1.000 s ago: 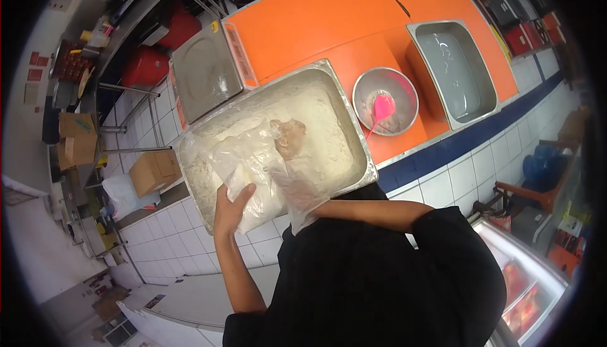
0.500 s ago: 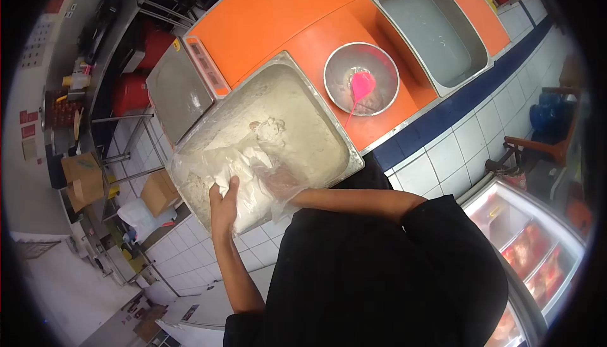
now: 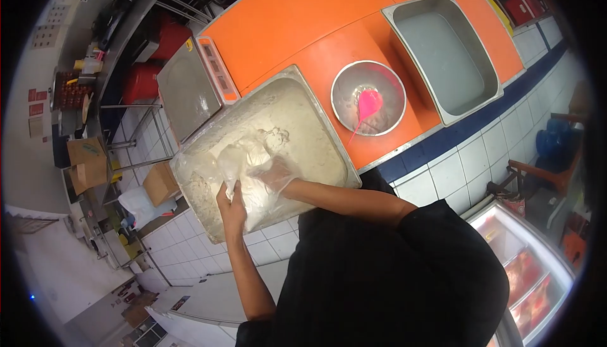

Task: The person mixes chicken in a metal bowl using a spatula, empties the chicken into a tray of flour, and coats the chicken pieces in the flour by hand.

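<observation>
Resting on orange, tile-fronted counter [image 3: 284, 24]: powdery pan [image 3: 324, 123].

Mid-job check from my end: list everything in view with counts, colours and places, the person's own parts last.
clear plastic bag: one, white contents, over the tray's near side
metal tray: one, silver, centre
powder: one spread, off-white, in the tray
scale: one, grey and orange, beyond the tray's left
bowl: one, silver, right of the tray
spatula: one, pink, in the bowl
deep pan: one, silver, liquid inside, far right
table: one, orange, beneath these
cardboard boxes: two, brown, left
display case: one, pale frame, lower right
shelf clutter: uncountable, mixed colours, edges
left hand: one, bare, gripping the bag
right hand: one, clear plastic covering, over the tray
</observation>
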The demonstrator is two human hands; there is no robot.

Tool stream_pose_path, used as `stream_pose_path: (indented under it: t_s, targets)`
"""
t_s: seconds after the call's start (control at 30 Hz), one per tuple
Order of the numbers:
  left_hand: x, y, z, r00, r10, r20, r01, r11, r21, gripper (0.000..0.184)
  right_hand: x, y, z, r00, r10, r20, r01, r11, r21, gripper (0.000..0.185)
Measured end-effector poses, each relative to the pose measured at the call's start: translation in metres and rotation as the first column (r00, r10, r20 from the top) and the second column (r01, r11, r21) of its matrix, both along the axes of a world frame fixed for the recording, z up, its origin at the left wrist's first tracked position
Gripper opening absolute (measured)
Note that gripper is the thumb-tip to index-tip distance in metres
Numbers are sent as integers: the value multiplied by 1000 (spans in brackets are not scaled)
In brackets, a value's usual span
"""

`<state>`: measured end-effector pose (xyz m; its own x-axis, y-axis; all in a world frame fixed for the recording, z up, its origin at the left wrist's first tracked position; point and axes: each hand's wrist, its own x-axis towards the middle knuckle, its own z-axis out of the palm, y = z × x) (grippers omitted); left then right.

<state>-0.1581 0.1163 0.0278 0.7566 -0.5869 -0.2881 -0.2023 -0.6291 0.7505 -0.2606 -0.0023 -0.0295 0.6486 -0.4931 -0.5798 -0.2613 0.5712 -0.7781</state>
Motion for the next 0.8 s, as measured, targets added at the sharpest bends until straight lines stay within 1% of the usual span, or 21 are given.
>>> stream_pose_path:
  t_s: [0.03, 0.07, 0.1, 0.13, 0.17, 0.23, 0.27, 0.3, 0.33, 0.37, 0.43, 0.47, 0.5, 0.53, 0.57, 0.6, 0.67, 0.7, 0.77, 0.8]
  targets:
    - [7, 6, -9, 996, -66, -60, 64, 997, -34, 45, 4, 2, -8, 1000, 11, 0, -11, 999, -31, 71]
    - [6, 3, -9, 996, -65, -60, 63, 998, -28, 45, 9, 5, -16, 1000, 22, 0, -22, 998, -62, 73]
    - [1, -2, -8, 1000, 22, 17, -21, 999, -33, 44, 23, 20, -41, 996, 44, -78, -57, 984, -166, 71]
    - [-5, -7, -6, 990, 108, 92, -104, 993, -47, 43, 29, 33, -55, 985, 57, -161, -99, 959, -267, 70]
    - [-9, -14, 0, 990, 108, 87, -104, 993, -47, 43, 24, 36, -44, 985, 57, -165, -100, 958, -267, 70]
    - [-11, -29, 11, 977, 210, 36, -205, 971, -125, 41, 21, 38, -23, 994, -66, -92, 33, 948, -317, 61]
    - [-4, -27, 7, 979, 201, 35, -195, 972, -131, 41, 28, 41, -32, 993, -76, -91, 42, 946, -322, 61]
    - [4, -21, 0, 995, 41, 93, -30, 993, -118, 40, 36, 48, -48, 997, 66, -40, -76, 913, -400, 56]
    - [10, -21, -4, 982, -119, 150, 135, 985, -106, 39, 42, 46, -53, 978, 211, -3, -185, 852, -489, 53]
    - [13, -19, -8, 984, -117, 132, 136, 980, -143, 36, 47, 47, -58, 979, 202, -10, -180, 848, -499, 53]
    - [18, -10, -13, 989, -120, 85, 135, 973, -190, 35, 48, 52, -61, 936, 317, -151, -327, 631, -704, 45]
    - [22, -5, -15, 992, -119, 45, 126, 966, -225, 34, 47, 53, -58, 935, 313, -165, -333, 623, -708, 45]
    - [28, 3, -20, 993, -116, 37, 122, 963, -240, 34, 46, 55, -56, 972, 201, -121, -229, 702, -674, 44]
    - [35, 11, -24, 995, -101, -25, 89, 949, -301, 31, 45, 58, -54, 993, 84, -81, -116, 765, -634, 45]
    - [43, 19, -29, 992, -90, -89, 53, 933, -357, 28, 47, 66, -57, 992, 86, -92, -125, 758, -640, 45]
    - [51, 24, -35, 991, -89, -99, 47, 929, -367, 28, 47, 74, -59, 998, 16, -67, -59, 696, -715, 46]
    - [55, 31, -29, 993, -112, -38, 97, 954, -283, 22, 43, 81, -55, 998, -31, -55, -24, 618, -786, 48]
    - [55, 34, -22, 994, -95, -52, 75, 953, -292, 22, 41, 82, -51, 995, 55, -81, -97, 650, -754, 50]
    - [57, 38, -4, 978, -51, -202, -5, 964, -267, 21, 35, 72, -24, 979, 168, -114, -198, 662, -723, 51]
    - [64, 49, -11, 977, -28, -210, -32, 960, -279, 21, 31, 58, -6, 952, 289, -98, -274, 667, -693, 53]
